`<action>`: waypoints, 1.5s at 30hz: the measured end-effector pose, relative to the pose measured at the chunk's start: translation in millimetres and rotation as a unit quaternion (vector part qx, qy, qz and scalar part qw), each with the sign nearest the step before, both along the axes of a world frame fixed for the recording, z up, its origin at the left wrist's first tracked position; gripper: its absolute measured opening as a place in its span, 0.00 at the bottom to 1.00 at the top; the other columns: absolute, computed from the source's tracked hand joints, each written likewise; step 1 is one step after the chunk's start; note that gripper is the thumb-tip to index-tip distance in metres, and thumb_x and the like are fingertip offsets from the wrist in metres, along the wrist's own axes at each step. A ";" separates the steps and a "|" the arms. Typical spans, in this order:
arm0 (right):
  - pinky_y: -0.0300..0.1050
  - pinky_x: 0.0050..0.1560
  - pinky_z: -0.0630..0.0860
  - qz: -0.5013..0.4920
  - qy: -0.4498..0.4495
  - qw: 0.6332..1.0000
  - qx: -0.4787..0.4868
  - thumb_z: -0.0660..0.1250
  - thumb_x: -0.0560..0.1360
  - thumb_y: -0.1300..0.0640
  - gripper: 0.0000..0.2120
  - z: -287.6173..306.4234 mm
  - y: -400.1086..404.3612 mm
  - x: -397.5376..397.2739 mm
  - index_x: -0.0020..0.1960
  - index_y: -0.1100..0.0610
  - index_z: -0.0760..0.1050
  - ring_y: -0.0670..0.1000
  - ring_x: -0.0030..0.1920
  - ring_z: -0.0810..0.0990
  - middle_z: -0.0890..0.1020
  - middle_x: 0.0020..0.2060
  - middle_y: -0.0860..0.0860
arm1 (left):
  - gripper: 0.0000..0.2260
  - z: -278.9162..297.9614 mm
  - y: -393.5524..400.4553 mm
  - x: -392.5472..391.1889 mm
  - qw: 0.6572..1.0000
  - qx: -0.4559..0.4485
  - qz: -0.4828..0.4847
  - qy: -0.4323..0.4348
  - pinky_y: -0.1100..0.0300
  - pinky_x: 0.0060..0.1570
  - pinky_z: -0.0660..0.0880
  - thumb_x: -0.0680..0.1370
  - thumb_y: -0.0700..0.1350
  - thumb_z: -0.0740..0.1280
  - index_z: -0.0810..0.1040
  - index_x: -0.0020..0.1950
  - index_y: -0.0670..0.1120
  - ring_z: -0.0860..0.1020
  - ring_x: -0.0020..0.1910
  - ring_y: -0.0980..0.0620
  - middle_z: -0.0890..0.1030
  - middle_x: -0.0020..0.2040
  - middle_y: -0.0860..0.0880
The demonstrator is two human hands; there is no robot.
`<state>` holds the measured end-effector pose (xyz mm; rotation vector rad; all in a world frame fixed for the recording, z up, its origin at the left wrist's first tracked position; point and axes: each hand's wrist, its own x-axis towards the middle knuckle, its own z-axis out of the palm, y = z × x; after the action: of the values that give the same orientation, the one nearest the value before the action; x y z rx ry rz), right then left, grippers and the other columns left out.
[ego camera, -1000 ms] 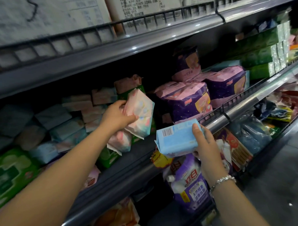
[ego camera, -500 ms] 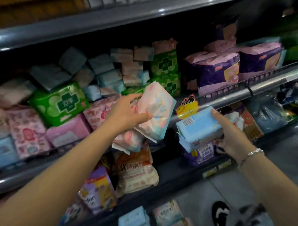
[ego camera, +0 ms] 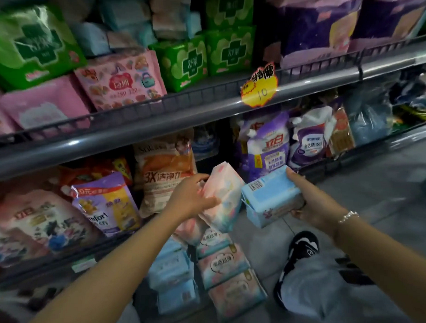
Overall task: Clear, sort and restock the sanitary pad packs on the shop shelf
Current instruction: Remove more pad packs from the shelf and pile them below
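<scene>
My left hand (ego camera: 192, 199) grips a pink pastel-patterned pad pack (ego camera: 224, 198), with a second similar pack (ego camera: 190, 229) hanging under it. My right hand (ego camera: 312, 201) holds a light blue pad pack (ego camera: 270, 196) with a barcode on top. Both are low, in front of the lower shelf. Beneath them, blue pad packs (ego camera: 172, 268) and pink pad packs (ego camera: 224, 265) lie stacked on the floor. The upper shelf (ego camera: 160, 125) carries green packs (ego camera: 181, 63), pink packs (ego camera: 120, 80) and purple packs (ego camera: 310, 32).
Detergent and softener pouches (ego camera: 265, 148) fill the lower shelf. A yellow price tag (ego camera: 259, 87) hangs on the shelf rail. My black-and-white shoe (ego camera: 300, 249) and a pale trouser leg (ego camera: 323, 293) are on the grey floor at the right.
Both hands have come down from the upper shelf with their packs, to the level of the lower shelf. The view has tilted down, bringing the floor stacks into sight.
</scene>
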<state>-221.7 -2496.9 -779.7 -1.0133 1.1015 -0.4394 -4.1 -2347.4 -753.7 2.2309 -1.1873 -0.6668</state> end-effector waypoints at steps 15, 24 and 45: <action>0.43 0.36 0.66 -0.030 0.095 0.994 0.042 0.65 0.75 0.40 0.14 -89.6 -5.4 -8.6 0.49 0.50 0.74 0.48 0.38 0.75 0.78 0.38 0.49 | 0.31 -199.3 -44.0 2.3 0.970 0.135 -0.165 -0.117 0.54 0.61 0.63 0.73 0.54 0.72 0.64 0.74 0.58 0.66 0.61 0.45 0.70 0.62 0.50; 0.43 0.36 0.72 -0.042 0.116 0.991 0.058 0.62 0.78 0.44 0.18 -151.6 14.6 12.9 0.61 0.55 0.71 0.50 0.41 0.79 0.79 0.44 0.52 | 0.32 -264.3 -34.6 21.4 0.931 0.206 -0.251 -0.168 0.51 0.71 0.51 0.74 0.52 0.69 0.60 0.76 0.55 0.56 0.72 0.42 0.60 0.73 0.46; 0.44 0.41 0.72 -0.061 0.120 0.988 0.078 0.64 0.77 0.41 0.15 -168.9 21.8 1.6 0.50 0.53 0.73 0.51 0.39 0.79 0.80 0.39 0.52 | 0.25 -293.5 28.3 -26.5 0.948 0.213 -0.224 -0.074 0.52 0.71 0.60 0.76 0.59 0.66 0.68 0.71 0.52 0.58 0.74 0.42 0.56 0.76 0.44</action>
<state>-220.1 -2475.1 -948.6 -0.8785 1.3970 -0.3297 -30.7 -2319.0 -1047.2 2.4013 -1.7992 -1.0301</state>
